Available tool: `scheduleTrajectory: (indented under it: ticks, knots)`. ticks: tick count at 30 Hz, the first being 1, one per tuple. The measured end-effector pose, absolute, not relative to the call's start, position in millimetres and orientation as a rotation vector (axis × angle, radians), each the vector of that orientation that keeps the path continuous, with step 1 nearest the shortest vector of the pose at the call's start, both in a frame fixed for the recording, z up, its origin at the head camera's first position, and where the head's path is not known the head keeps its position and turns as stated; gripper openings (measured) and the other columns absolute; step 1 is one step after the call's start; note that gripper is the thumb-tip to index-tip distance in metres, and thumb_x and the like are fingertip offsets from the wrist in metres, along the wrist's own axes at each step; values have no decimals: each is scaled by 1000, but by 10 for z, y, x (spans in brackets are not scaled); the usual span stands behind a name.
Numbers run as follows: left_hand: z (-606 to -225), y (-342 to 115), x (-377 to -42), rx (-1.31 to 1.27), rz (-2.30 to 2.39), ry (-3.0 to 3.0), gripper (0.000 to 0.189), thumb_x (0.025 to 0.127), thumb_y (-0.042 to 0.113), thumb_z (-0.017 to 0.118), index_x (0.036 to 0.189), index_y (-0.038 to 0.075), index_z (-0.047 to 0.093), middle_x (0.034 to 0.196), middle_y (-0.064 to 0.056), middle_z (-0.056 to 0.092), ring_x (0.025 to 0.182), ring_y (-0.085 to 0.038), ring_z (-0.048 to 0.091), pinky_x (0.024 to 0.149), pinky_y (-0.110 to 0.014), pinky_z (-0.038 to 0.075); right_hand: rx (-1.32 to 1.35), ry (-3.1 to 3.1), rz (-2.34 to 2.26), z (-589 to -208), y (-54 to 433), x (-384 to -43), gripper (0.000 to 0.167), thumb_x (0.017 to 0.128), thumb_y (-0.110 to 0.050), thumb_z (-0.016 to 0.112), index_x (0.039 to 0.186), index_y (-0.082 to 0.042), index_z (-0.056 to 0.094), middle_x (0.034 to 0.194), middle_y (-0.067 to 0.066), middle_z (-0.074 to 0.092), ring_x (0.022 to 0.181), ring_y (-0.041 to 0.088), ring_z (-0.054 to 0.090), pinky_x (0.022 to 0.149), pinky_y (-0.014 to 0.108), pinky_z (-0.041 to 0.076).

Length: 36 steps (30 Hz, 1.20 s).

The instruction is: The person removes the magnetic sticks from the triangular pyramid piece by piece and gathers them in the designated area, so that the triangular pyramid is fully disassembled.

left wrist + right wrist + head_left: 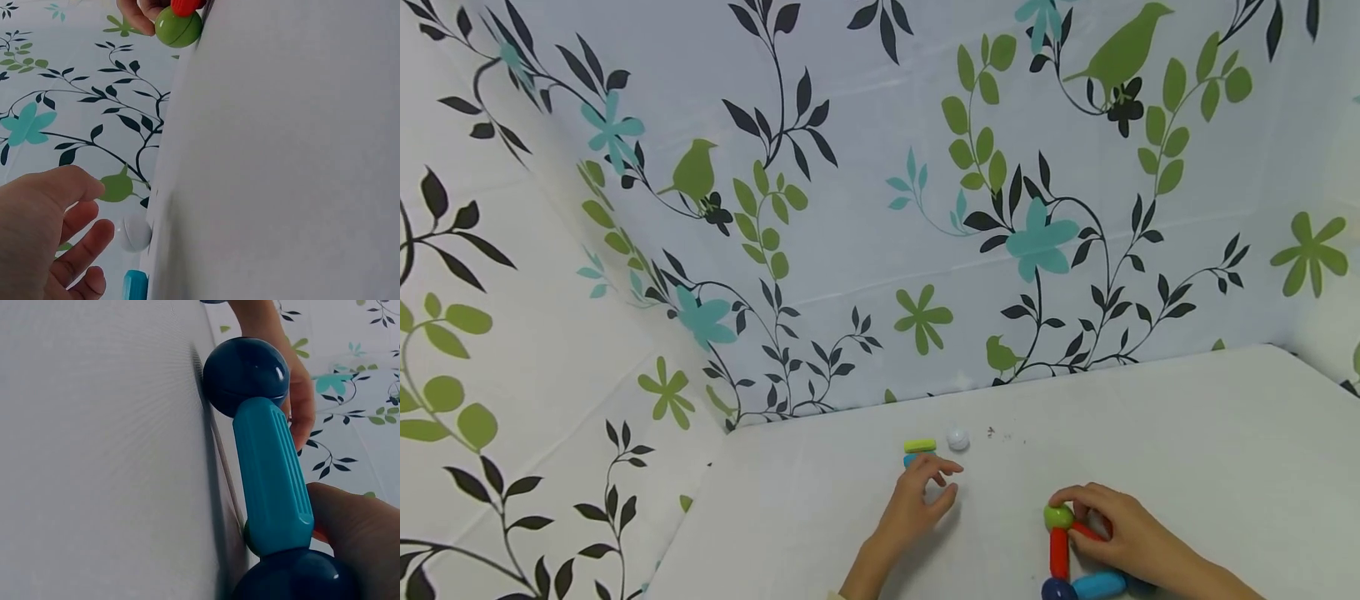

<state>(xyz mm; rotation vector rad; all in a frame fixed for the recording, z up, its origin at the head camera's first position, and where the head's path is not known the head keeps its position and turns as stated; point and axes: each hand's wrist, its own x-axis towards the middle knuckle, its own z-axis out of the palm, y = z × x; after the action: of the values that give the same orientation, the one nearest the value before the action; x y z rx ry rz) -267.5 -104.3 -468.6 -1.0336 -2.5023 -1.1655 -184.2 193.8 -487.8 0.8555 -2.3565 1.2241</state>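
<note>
My right hand (1120,533) pinches a green ball (1058,517) between index finger and thumb. Two red sticks (1059,554) meet at this ball. One runs to a dark blue ball (1059,589); the other is partly covered by my hand. From the dark blue ball a light blue stick (1099,585) leads to another dark blue ball (300,578), close by my right hand in the right wrist view. Over the table, my left hand (913,504) holds nothing, its fingers loosely bent. It is nearest a blue stick (135,285) and a white ball (134,233).
A yellow-green stick (920,446) lies on the white table (1150,425) beyond the blue stick, left of the white ball. Small dark specks mark the tabletop to their right. Patterned cloth (850,208) with birds and leaves hangs behind and left of the table.
</note>
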Motion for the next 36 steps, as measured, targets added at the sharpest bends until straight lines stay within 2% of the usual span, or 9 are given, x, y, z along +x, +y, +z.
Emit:
scheduleTrajectory:
  ticks: [4,13,20,28,31,36]
  knots:
    - [-4633,-968,-2602,-1096,-1201,-2586,22,93,10,64,114,17,67,109,3,61,91,-9,58,71,-23,47,888,-2354,1223,-4849,1939,-1829,35,81,1,73,112,-11,64,82,-12,54,67,0,46,52,18,43]
    - [-4656,-872,-2534,-1263,-1309,-2604,20,94,10,63,113,14,67,106,-4,64,90,-4,58,74,-19,46,977,-2374,1194,-4843,1963,-1839,34,82,-5,76,114,-8,64,85,-9,58,71,1,47,56,18,44]
    - [-4678,-800,-2520,-1331,-1342,-2648,21,94,10,63,113,15,66,106,-1,64,89,4,57,76,-18,46,1005,-2374,1183,-4804,1956,-1829,27,81,-8,78,105,-15,66,89,-7,62,77,4,53,62,20,47]
    - [-4710,-656,-2487,-1478,-1396,-2639,19,96,13,62,114,11,66,108,-4,64,92,3,59,79,-16,48,1063,-2351,1131,-4820,1960,-1849,20,83,-14,78,95,-22,65,89,-7,65,78,5,52,66,22,44]
    - [-4718,-592,-2463,-1530,-1448,-2604,20,95,15,64,115,11,66,109,-5,66,94,1,60,79,-16,47,1049,-2347,1086,-4836,1958,-1851,22,82,-17,80,94,-25,64,88,-9,64,80,5,51,68,23,41]
    - [-4716,-495,-2427,-1650,-1474,-2552,29,92,14,68,121,12,64,114,-3,67,97,-1,61,83,-18,48,1039,-2376,1109,-4848,1969,-1852,23,81,-16,80,96,-23,63,92,-11,62,84,4,51,70,20,45]
